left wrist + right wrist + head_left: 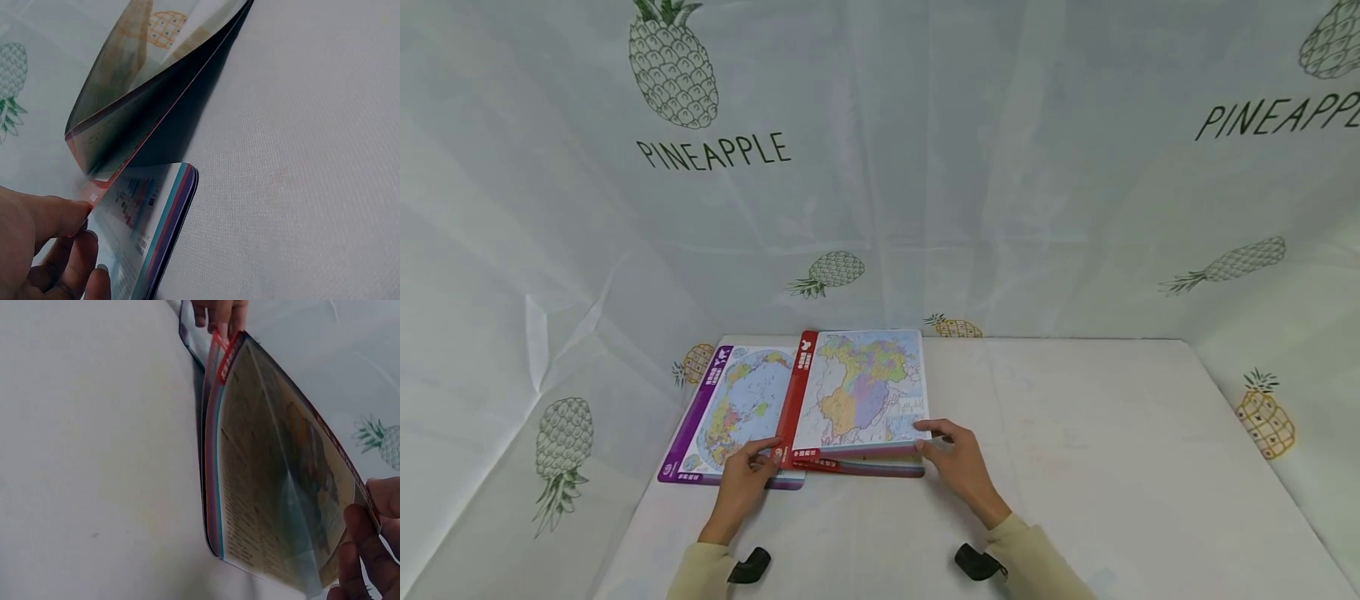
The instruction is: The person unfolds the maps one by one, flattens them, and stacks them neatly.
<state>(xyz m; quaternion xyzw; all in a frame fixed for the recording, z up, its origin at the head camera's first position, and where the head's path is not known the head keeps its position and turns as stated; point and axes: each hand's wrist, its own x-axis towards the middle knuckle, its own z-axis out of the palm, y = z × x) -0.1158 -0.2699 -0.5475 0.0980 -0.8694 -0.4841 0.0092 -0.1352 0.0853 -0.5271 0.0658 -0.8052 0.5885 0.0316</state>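
A red-edged map booklet [868, 383] lies at the middle of the far table, tilted a little and overlapping a purple-edged world map [752, 400] on its left. My left hand [747, 483] pinches the booklet's lower left corner between thumb and fingers, over the purple map. At the lower right corner, my right hand [958, 467] pinches the raised top leaf. In the right wrist view that leaf [281, 456] bows away from the layers under it, showing a brownish inner side with printed text. The left wrist view shows the gap between the leaves too.
A white-covered table [1075, 450] spreads to the right and front of the maps. Behind it hangs a pale curtain [1000, 208] printed with pineapples. Black wrist devices [751, 567] sit near both sleeves.
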